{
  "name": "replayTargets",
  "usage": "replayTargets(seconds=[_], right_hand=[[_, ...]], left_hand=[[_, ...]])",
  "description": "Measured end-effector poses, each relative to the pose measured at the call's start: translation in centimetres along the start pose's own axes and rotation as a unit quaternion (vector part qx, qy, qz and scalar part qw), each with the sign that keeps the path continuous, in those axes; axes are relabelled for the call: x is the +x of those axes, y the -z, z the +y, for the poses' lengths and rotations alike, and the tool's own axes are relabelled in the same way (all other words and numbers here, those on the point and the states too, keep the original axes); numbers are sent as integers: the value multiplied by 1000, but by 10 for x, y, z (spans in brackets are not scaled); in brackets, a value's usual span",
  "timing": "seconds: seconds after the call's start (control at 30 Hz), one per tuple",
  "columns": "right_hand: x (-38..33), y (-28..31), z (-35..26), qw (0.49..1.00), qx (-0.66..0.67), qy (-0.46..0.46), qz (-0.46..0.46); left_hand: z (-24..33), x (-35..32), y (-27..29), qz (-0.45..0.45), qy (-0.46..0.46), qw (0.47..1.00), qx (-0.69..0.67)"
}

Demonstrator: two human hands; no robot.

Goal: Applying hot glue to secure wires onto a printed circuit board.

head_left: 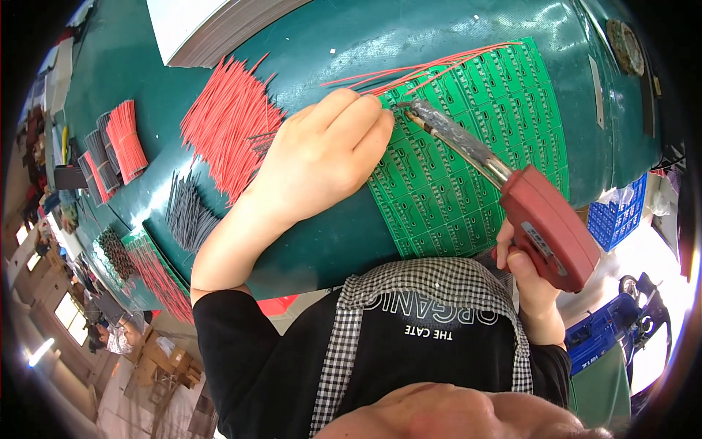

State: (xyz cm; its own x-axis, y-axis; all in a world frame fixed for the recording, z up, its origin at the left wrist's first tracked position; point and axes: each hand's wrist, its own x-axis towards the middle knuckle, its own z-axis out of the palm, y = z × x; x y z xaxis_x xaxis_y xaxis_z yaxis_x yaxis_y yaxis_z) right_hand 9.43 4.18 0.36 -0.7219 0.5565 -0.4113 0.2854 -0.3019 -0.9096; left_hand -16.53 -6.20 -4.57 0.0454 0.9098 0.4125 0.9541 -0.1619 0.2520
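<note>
My left hand (333,150) is closed, its fingertips pressed together at the upper left corner of a green circuit board panel (472,186). Thin black wires (262,137) poke out behind that hand over the red pile; their other ends are hidden in the fingers. My right hand (528,274) grips a red soldering gun (548,227) by its handle, and the gun's tip meets the board beside the left fingertips. Several red wires (431,67) lie across the panel's upper edge, some reaching past it to the left.
A large heap of red wires (228,124) and a smaller pile of black wires (190,216) lie left. Tied red wire bundles (126,143) sit farther left, near a wired board (157,263). A white stack (212,29) stands at the back; a blue crate (618,216) is at right.
</note>
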Motion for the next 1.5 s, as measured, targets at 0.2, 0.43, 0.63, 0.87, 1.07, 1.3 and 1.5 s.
replayTargets(seconds=[0.2, 0.43, 0.63, 0.87, 1.07, 1.3, 1.5], right_hand=[[-4, 7, 6, 996, -85, 19, -11], [-3, -5, -8, 998, 41, -13, 34], [-4, 2, -8, 1000, 19, 4, 11], [-1, 5, -6, 998, 22, 20, 54], [-2, 8, -4, 999, 10, 11, 36], [-2, 8, -7, 999, 19, -14, 27], [-3, 13, 4, 998, -52, 32, 23]], left_hand=[[0, 1, 0, -4, 2, 1000, 1], [1, 1, 0, -8, 3, 1000, 2], [1, 2, 0, 1, 4, 1000, 12], [6, 15, -6, 36, -13, 999, 5], [8, 16, -6, -16, 19, 1000, -5], [8, 17, -4, -35, 28, 999, -20], [7, 18, -4, -33, 27, 999, -25]])
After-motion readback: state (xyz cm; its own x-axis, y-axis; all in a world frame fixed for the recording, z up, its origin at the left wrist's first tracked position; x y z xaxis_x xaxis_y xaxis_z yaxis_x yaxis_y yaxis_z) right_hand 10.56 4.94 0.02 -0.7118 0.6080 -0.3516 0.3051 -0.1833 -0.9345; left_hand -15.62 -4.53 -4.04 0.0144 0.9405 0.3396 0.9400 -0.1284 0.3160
